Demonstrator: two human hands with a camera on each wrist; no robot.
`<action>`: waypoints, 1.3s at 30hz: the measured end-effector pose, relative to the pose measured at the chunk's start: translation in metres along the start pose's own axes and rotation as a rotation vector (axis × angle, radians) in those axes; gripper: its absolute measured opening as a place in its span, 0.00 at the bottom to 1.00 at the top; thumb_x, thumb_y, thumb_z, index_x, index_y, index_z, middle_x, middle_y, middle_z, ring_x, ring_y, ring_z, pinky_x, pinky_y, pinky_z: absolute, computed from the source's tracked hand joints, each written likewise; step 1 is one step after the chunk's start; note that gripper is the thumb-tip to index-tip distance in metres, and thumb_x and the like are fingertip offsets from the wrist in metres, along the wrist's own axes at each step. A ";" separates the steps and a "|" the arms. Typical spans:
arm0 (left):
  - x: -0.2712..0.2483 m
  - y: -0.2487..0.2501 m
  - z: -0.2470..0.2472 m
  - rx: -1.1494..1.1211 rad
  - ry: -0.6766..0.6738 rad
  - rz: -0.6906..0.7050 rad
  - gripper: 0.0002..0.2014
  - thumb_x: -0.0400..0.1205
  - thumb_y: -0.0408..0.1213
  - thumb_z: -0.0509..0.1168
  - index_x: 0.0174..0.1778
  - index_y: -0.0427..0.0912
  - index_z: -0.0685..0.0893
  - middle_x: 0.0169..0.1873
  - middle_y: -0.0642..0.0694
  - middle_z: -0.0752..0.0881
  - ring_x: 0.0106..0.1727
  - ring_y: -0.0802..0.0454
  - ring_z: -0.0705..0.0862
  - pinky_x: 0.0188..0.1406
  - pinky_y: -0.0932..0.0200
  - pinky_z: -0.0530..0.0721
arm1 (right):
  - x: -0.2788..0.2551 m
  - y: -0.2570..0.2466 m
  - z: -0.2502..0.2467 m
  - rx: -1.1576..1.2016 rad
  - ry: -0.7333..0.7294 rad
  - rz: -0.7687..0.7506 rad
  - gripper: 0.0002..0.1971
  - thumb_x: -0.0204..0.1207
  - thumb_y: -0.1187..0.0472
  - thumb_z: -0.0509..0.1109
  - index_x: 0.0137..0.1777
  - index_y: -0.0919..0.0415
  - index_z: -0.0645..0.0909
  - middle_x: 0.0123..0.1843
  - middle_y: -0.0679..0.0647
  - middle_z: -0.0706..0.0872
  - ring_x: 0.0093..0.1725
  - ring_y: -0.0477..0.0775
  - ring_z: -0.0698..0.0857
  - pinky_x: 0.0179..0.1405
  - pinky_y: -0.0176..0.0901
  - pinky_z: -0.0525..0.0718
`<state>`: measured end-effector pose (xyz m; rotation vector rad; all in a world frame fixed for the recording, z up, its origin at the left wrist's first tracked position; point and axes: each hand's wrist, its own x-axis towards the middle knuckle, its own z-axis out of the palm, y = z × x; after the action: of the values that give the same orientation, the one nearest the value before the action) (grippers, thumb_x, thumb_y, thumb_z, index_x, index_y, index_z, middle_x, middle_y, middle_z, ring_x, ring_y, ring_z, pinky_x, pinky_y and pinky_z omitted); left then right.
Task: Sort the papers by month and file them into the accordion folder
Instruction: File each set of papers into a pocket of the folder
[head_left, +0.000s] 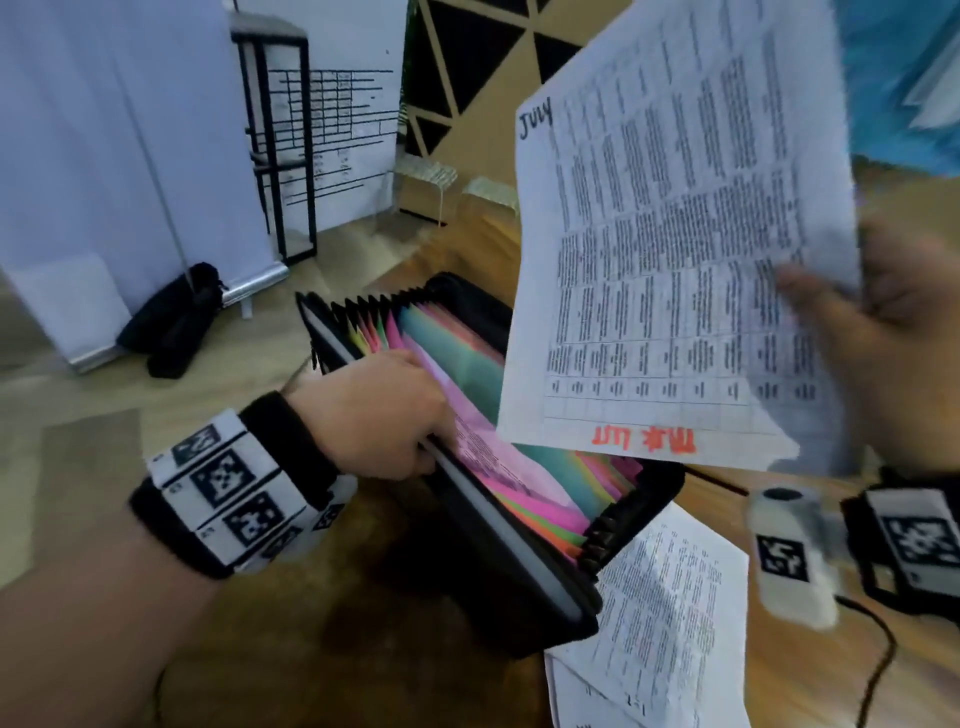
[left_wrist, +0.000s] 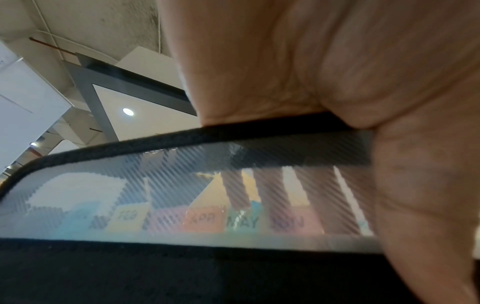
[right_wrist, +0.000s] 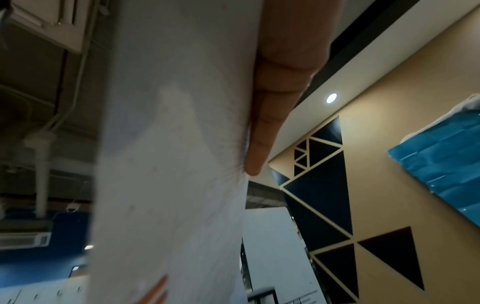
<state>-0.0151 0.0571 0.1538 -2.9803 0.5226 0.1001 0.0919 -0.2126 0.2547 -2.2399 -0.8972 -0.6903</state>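
A black accordion folder (head_left: 519, 587) stands open on the table, its coloured dividers fanned out. My left hand (head_left: 374, 410) grips its front wall, thumb outside and fingers down among the front dividers. In the left wrist view the folder's translucent front panel (left_wrist: 155, 185) shows tabs reading FEB, APR, MAY and JUN, with my fingers (left_wrist: 275, 191) behind it. My right hand (head_left: 893, 332) holds a white printed sheet marked JULY (head_left: 665, 249) by its right edge, above the folder's far side. The right wrist view shows the sheet's blank back (right_wrist: 168, 164) with a finger (right_wrist: 262, 139) along it.
Loose printed sheets (head_left: 670, 613) lie on the wooden table (head_left: 831, 675) to the right of the folder. A black cable (head_left: 878, 665) runs across the table near my right wrist. On the floor beyond are a white banner stand (head_left: 104, 156), a black bag (head_left: 171, 322) and a black metal frame (head_left: 280, 145).
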 end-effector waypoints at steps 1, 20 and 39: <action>0.000 0.000 -0.001 -0.016 0.000 0.002 0.27 0.70 0.53 0.45 0.54 0.58 0.86 0.49 0.59 0.88 0.54 0.56 0.83 0.64 0.52 0.73 | 0.004 -0.005 0.002 0.001 0.004 -0.007 0.13 0.78 0.49 0.65 0.54 0.58 0.79 0.44 0.60 0.86 0.43 0.60 0.85 0.42 0.58 0.83; 0.000 -0.003 0.000 -0.143 0.003 -0.007 0.18 0.72 0.50 0.58 0.55 0.60 0.85 0.47 0.58 0.88 0.53 0.54 0.84 0.62 0.52 0.77 | -0.018 -0.013 0.043 -0.110 -0.464 -0.079 0.07 0.76 0.59 0.67 0.42 0.63 0.78 0.24 0.56 0.79 0.29 0.55 0.78 0.27 0.41 0.74; -0.007 -0.005 -0.002 -0.163 -0.036 0.088 0.12 0.78 0.48 0.60 0.53 0.57 0.86 0.46 0.55 0.88 0.51 0.51 0.84 0.56 0.49 0.80 | -0.005 -0.035 0.103 -0.453 -1.383 -0.203 0.10 0.82 0.60 0.60 0.60 0.53 0.78 0.42 0.51 0.83 0.42 0.52 0.81 0.39 0.36 0.74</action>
<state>-0.0199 0.0636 0.1568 -3.1053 0.6714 0.2138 0.0867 -0.1225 0.1944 -2.9531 -1.6887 0.8652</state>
